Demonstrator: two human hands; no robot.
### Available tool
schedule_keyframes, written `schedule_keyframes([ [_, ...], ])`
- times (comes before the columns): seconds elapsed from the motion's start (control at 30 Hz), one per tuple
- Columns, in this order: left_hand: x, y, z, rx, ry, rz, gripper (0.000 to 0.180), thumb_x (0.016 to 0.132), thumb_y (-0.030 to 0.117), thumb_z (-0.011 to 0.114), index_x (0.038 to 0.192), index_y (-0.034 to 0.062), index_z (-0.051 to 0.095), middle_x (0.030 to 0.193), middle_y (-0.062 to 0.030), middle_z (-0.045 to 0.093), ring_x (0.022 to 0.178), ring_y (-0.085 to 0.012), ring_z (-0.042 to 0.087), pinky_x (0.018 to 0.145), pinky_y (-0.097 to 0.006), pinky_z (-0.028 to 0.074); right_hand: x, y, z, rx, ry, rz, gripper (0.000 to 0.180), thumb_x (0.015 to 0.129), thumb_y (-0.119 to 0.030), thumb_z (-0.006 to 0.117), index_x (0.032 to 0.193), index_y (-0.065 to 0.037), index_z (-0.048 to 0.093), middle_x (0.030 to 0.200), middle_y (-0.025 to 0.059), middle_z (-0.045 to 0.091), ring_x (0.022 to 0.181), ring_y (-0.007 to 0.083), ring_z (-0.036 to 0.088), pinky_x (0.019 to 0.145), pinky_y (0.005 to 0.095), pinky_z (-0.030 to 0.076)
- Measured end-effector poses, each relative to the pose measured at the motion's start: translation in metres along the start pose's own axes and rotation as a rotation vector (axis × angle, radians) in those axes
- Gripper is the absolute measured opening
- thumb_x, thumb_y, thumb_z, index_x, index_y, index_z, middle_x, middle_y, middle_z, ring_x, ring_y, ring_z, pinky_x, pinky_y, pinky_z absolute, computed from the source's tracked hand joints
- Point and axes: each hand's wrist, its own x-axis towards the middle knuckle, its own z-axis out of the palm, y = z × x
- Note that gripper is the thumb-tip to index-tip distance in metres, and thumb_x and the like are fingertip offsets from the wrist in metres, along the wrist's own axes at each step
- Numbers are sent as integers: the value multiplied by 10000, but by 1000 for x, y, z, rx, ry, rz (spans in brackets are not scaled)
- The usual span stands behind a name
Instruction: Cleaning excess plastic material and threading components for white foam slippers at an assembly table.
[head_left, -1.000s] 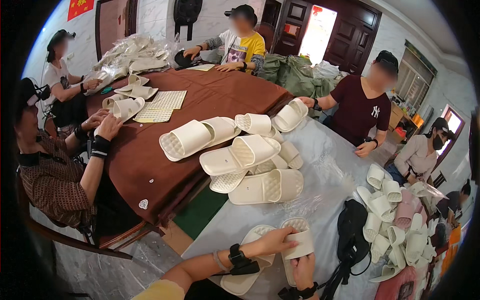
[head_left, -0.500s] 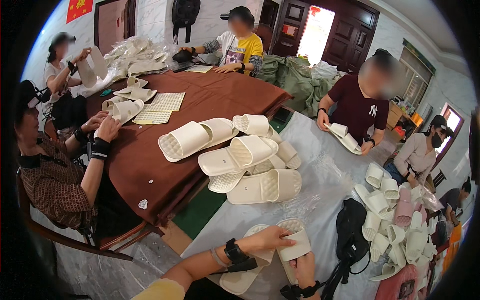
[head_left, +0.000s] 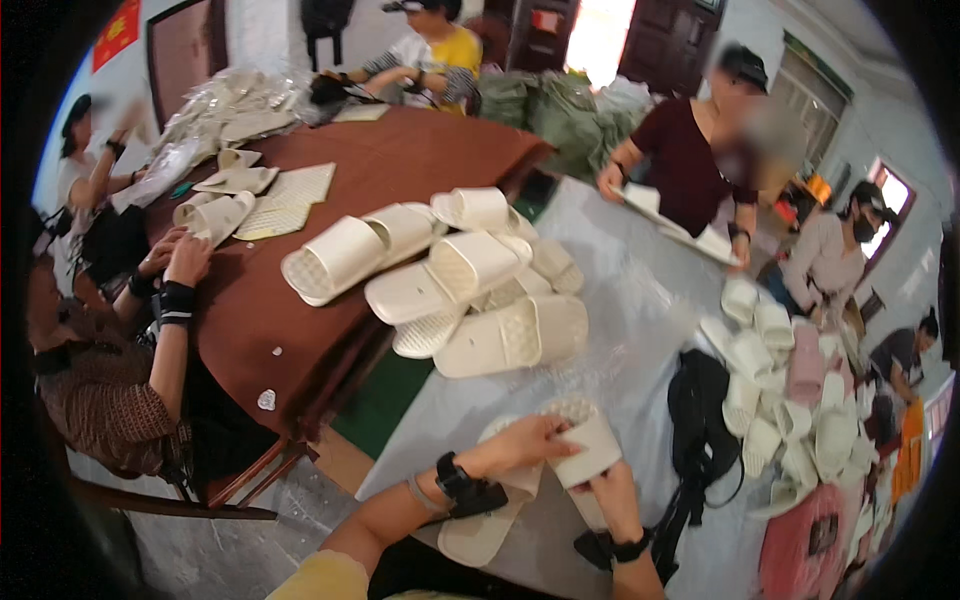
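My hands: two, both on one slipper. Left hand (head_left: 530,445) pinches the far side of the strap; right hand (head_left: 612,497) has its fingertips at the strap's near edge, partly tucked out of sight, so can't tell if they're actually closed on it.
Slipper being handled: one, the cream slipper (head_left: 592,448) on the grey-covered table (head_left: 630,300), just right of its neighbour, toe pointing away from me.
Its neighbour: one more, the second slipper (head_left: 470,542), my left forearm crossing right over it.
Middle heap: at least seven cream slippers (head_left: 447,277), overlapping, so don't hold me to an exact number.
Over by the seated worker: four slippers (head_left: 215,218) as far as I can see, that person's hands touching the nearest.
Dotted sheets: two sheets (head_left: 300,187) beside those slippers, overlapping, on the brown cloth (head_left: 240,320).
Little pale bits: two scraps (head_left: 266,400), near the cloth's front edge.
Other people: six co-workers (head_left: 690,150) around the room; the one in dark red holds a slipper.
Right-hand mound: too many slippers (head_left: 760,360) to count, mostly cream, some pink.
In the way: one black strapped bag (head_left: 700,415), lying between my right hand and that mound.
Also around: green sacks (head_left: 560,120) at the back, one pink package (head_left: 800,540) at lower right.
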Motion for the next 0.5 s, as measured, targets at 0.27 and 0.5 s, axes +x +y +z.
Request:
schedule_keyframes([
  [0.27, 7, -4, -6, -314, -70, -94, 334, 880, 284, 530, 1072, 11, 555, 697, 49, 510, 525, -16, 390, 458, -167, 312, 5, -8, 8, 187, -27, 77, 164, 829, -9, 465, 958, 29, 558, 761, 59, 609, 586, 90, 554, 517, 219, 437],
  [0.5, 6, -7, -3, -381, -70, -126, 273, 882, 264, 532, 997, 19, 565, 618, 59, 444, 448, -17, 352, 396, -178, 273, -2, -9, 11, 259, 33, 106, 190, 810, 33, 438, 983, 40, 516, 798, 55, 582, 655, 90, 555, 515, 214, 429],
])
